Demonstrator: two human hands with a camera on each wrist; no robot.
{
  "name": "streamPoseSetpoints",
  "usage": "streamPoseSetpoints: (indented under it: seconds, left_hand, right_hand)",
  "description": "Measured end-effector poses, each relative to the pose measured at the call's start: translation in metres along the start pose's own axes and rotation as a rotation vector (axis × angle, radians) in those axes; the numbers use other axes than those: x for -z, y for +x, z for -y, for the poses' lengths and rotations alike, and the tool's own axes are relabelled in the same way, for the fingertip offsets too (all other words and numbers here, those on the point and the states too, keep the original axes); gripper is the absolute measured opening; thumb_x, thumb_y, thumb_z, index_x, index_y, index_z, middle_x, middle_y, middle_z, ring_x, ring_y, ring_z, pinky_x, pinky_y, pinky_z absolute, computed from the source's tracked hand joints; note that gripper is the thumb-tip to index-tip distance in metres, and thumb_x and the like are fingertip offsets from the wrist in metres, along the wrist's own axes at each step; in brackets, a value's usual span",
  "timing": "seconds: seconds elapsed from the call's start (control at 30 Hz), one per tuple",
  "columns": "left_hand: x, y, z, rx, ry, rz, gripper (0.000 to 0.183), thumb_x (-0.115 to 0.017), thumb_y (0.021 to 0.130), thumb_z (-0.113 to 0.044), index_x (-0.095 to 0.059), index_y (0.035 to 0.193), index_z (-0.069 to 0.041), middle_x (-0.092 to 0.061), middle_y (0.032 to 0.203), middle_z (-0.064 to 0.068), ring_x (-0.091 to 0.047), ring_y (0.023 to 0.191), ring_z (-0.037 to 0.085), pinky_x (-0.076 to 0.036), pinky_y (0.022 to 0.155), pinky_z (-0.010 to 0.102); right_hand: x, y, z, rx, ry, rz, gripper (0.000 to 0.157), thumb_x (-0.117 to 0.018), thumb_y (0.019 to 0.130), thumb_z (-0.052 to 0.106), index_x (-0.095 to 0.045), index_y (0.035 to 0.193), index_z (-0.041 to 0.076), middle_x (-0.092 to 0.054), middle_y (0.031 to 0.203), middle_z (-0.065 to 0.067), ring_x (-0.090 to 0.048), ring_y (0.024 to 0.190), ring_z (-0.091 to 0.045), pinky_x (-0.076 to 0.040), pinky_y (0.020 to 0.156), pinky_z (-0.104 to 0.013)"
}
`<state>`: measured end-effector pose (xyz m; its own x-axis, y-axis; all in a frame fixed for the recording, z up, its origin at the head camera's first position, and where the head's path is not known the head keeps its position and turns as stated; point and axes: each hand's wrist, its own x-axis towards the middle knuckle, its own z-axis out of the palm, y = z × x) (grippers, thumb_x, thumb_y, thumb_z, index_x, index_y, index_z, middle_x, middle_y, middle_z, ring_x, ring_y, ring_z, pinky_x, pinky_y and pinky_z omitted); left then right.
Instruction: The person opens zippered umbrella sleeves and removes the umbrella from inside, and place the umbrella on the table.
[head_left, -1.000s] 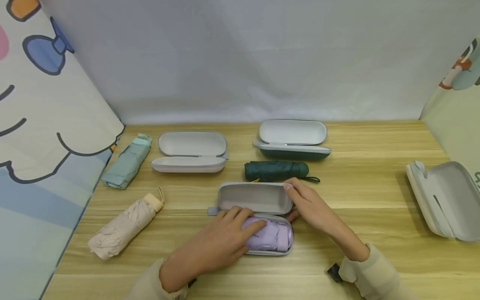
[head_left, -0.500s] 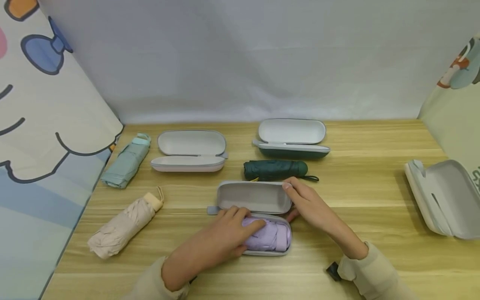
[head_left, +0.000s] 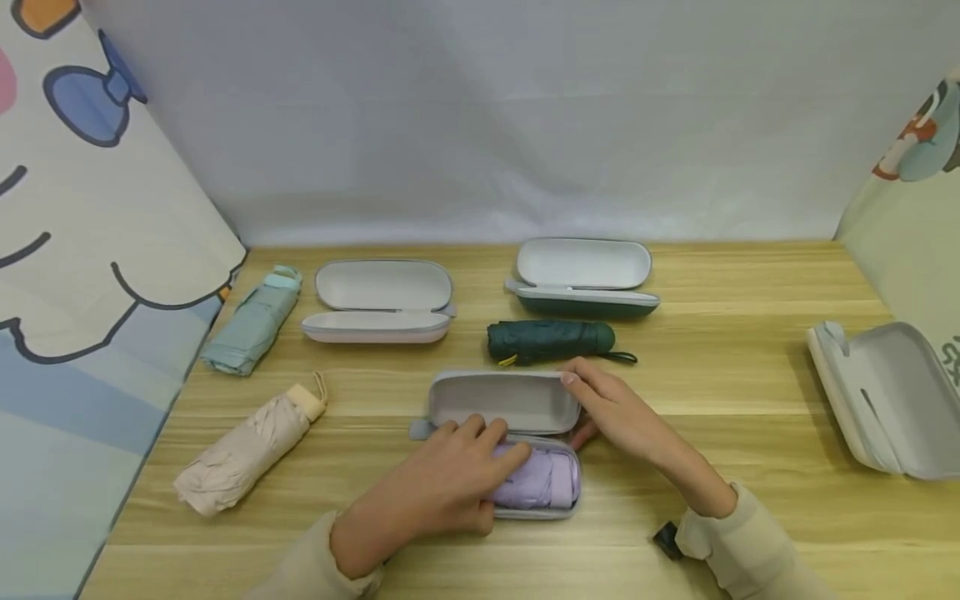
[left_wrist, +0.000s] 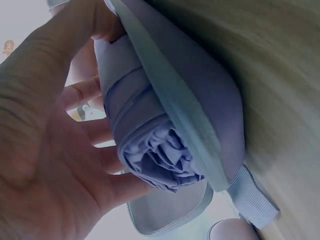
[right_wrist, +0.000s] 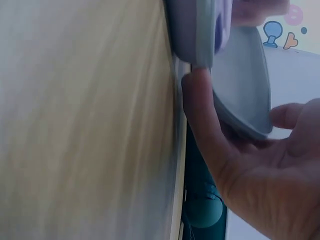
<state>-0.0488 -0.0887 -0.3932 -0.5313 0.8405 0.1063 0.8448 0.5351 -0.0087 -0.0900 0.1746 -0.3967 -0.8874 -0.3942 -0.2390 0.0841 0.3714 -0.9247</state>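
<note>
An open case (head_left: 504, 402) with a grey lining and purple shell lies near the middle of the table, lid raised at the back. In its lower half lies a folded purple umbrella (head_left: 537, 482). My left hand (head_left: 442, 477) grips the umbrella from the left. In the left wrist view the fingers (left_wrist: 122, 187) reach round the roll's far side and the thumb (left_wrist: 107, 22) is at the case's rim. My right hand (head_left: 621, 417) pinches the lid's right end. In the right wrist view its thumb (right_wrist: 286, 116) touches the lid's edge, with other fingers behind.
A dark green folded umbrella (head_left: 551, 340) lies just behind the case, before an open green case (head_left: 588, 304). Another open case (head_left: 375, 327) stands back left. Light green (head_left: 253, 327) and beige (head_left: 243, 457) umbrellas lie left, and an open cream case (head_left: 855, 408) stands far right.
The purple case with its umbrella has shifted slightly toward me and left, both hands staying on it. More of the dark green umbrella's yellow tag shows behind the lid.
</note>
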Motion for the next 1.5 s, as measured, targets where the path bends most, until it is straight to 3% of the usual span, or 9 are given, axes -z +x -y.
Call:
streamPoseSetpoints:
  seconds: [0.17, 0.47, 0.67, 0.9, 1.17, 1.5]
  left_hand:
    - [0.003, -0.002, 0.001, -0.036, -0.022, -0.001, 0.048, -0.075, 0.072, -0.026, -0.056, 0.116, -0.018, -0.058, 0.095, 0.000, -0.057, 0.078, 0.018, -0.043, 0.056, 0.026]
    - [0.020, -0.005, 0.006, -0.050, -0.162, 0.031, 0.050, -0.078, 0.073, -0.029, -0.057, 0.118, -0.019, -0.055, 0.098, -0.004, -0.050, 0.078, 0.010, -0.040, 0.059, 0.020]
    - [0.038, -0.010, 0.006, -0.057, -0.213, -0.015, 0.052, -0.081, 0.071, -0.029, -0.059, 0.117, -0.020, -0.055, 0.102, -0.005, -0.048, 0.081, 0.008, -0.039, 0.060, 0.017]
    - [0.055, -0.019, 0.019, 0.019, -0.325, -0.057, 0.050, -0.079, 0.069, -0.023, -0.058, 0.114, -0.019, -0.056, 0.108, -0.006, -0.052, 0.089, 0.011, -0.043, 0.063, 0.019]
    - [0.068, -0.027, 0.031, 0.105, -0.307, -0.092, 0.051, -0.079, 0.069, -0.026, -0.059, 0.116, -0.021, -0.058, 0.110, -0.007, -0.054, 0.089, 0.009, -0.044, 0.062, 0.021]
    - [0.067, -0.035, 0.059, 0.218, -0.284, -0.150, 0.055, -0.079, 0.068, -0.028, -0.060, 0.117, -0.018, -0.060, 0.108, -0.005, -0.052, 0.081, 0.007, -0.045, 0.063, 0.021]
  right_hand:
    - [0.002, -0.001, -0.001, 0.027, -0.001, 0.069, 0.038, -0.039, 0.115, 0.032, -0.053, 0.133, 0.002, -0.052, 0.127, -0.027, -0.071, 0.074, -0.028, -0.064, 0.068, -0.041]
    - [0.007, -0.004, -0.004, 0.038, -0.019, 0.175, 0.042, -0.034, 0.116, 0.035, -0.051, 0.139, 0.005, -0.057, 0.125, -0.027, -0.072, 0.084, -0.029, -0.064, 0.075, -0.041]
    - [0.010, -0.006, -0.005, 0.048, -0.036, 0.185, 0.041, -0.034, 0.116, 0.035, -0.050, 0.140, 0.005, -0.058, 0.124, -0.027, -0.073, 0.083, -0.029, -0.063, 0.075, -0.041]
    - [0.014, -0.009, -0.007, 0.033, -0.040, 0.171, 0.042, -0.034, 0.116, 0.035, -0.050, 0.141, 0.006, -0.057, 0.128, -0.027, -0.073, 0.086, -0.027, -0.063, 0.076, -0.039]
    - [0.024, -0.018, -0.009, 0.007, -0.017, 0.156, 0.043, -0.034, 0.116, 0.035, -0.048, 0.143, 0.004, -0.055, 0.128, -0.030, -0.074, 0.082, -0.031, -0.063, 0.076, -0.041]
    - [0.037, -0.028, -0.013, 0.007, -0.037, 0.189, 0.039, -0.034, 0.116, 0.035, -0.050, 0.138, 0.007, -0.055, 0.125, -0.027, -0.073, 0.086, -0.032, -0.063, 0.076, -0.043]
